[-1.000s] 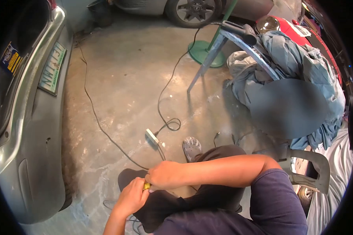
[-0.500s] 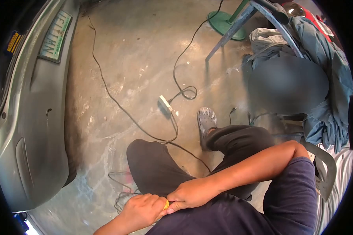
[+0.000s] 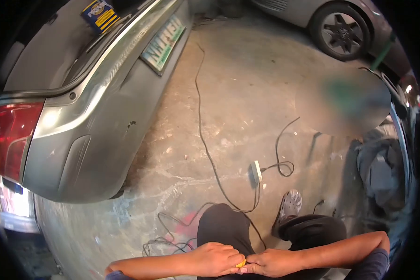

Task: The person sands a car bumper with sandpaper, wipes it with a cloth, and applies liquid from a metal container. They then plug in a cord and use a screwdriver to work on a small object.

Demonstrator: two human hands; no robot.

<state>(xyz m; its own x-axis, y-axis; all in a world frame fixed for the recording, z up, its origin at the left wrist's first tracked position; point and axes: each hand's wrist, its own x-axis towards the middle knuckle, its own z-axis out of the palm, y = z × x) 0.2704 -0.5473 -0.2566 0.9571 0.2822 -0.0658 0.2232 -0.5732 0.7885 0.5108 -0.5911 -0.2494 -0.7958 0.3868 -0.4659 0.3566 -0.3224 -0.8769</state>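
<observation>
My left hand is closed with its knuckles up, low in the view above my lap. Against it, my right hand pinches with thumb and fingers. Between the two hands shows a small bit of a yellow object; the fingers hide the rest, so its kind cannot be told. Both hands seem to grip it. Under them are my dark trousers, with one knee bent forward and a grey clog on the floor.
To the left stands a silver car's rear bumper, with a blue and yellow box above it. A white power strip and black cords lie on the concrete. Another car's wheel is at the back. A blurred patch covers part of the right side.
My head has turned to the left and up, so more of the silver car and a second car show. Both hands stay together on the yellow object, now lower and further right in view.
</observation>
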